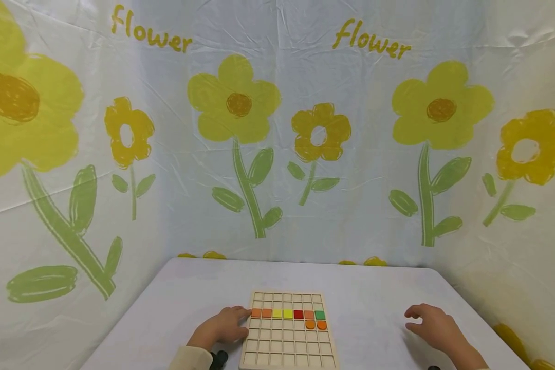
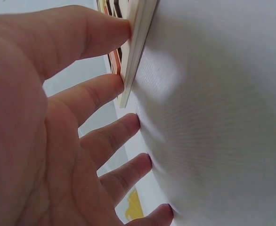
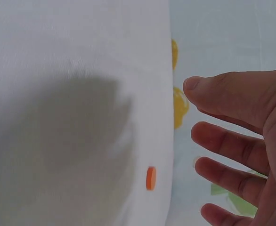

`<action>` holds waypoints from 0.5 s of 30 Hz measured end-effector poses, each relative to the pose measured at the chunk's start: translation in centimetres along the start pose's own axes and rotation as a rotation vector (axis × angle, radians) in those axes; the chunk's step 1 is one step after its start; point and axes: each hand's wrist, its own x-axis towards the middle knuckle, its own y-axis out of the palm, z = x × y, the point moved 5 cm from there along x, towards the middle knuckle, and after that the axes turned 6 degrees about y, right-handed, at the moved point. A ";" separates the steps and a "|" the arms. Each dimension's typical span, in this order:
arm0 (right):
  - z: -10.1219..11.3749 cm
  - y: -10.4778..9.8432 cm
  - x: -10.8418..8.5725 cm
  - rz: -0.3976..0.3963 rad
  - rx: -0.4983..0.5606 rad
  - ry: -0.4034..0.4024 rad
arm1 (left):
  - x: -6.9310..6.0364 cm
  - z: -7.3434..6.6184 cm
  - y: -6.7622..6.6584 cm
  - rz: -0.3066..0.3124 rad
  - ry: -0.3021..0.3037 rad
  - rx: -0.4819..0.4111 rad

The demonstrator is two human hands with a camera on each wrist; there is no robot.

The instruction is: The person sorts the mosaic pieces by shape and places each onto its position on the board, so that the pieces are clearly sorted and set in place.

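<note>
"touching the board's left edge, that's the left hand (image 1: pixel 228 325). its state?"

"fingers spread, fairly straight. left wrist view: thumb and index finger on the edge of the board (image 1: pixel 288 347), other fingertips down on the tabletop (image 1: pixel 374 298). grip isn't clamped, just contact."

"right hand (image 1: pixel 435 326)?"

"raised over the tabletop, well right of the board. grip apart: clear gap between thumb and index finger, other fingers loosely bent."

"anything near it?"

"loose orange disc (image 3: pixel 150 178), right wrist view, on the tabletop near the edge, shadow of the hand beside it."

"board contents, quick."

"pale grid, near the middle of the tabletop. one full row of squares, left to right: two orange squares (image 1: pixel 256 313), two yellow squares (image 1: pixel 282 313), a red square (image 1: pixel 298 314), another orange square (image 1: pixel 309 314), a green square (image 1: pixel 320 314)."

"and just below?"

"two orange round pieces (image 1: pixel 321 325), side by side, under the last two squares of that row."

"surroundings?"

"pale cloth (image 1: pixel 370 205) behind and on both sides, printed with yellow flowers and the word 'flower'. light sleeve (image 1: pixel 189 358) on the left arm, something dark (image 1: pixel 219 358) by that wrist, too cut off to name."
</note>
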 end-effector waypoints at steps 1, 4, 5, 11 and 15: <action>-0.3 -0.1 0.0 0.008 -0.001 0.006 | 0.0 0.0 0.0 -0.001 -0.003 0.000; -1.3 -0.3 -0.1 0.022 -0.002 0.027 | 0.0 -0.1 -0.1 -0.001 -0.021 -0.009; -1.6 -0.4 -0.2 0.022 -0.001 0.033 | 0.0 -0.1 -0.1 -0.002 -0.025 -0.009; -3.5 -0.8 -0.7 0.014 -0.001 0.063 | 0.0 -0.3 -0.2 -0.007 -0.042 -0.008; -5.0 -0.8 -0.8 0.040 -0.014 0.113 | 0.1 -0.2 -0.2 -0.012 -0.039 -0.002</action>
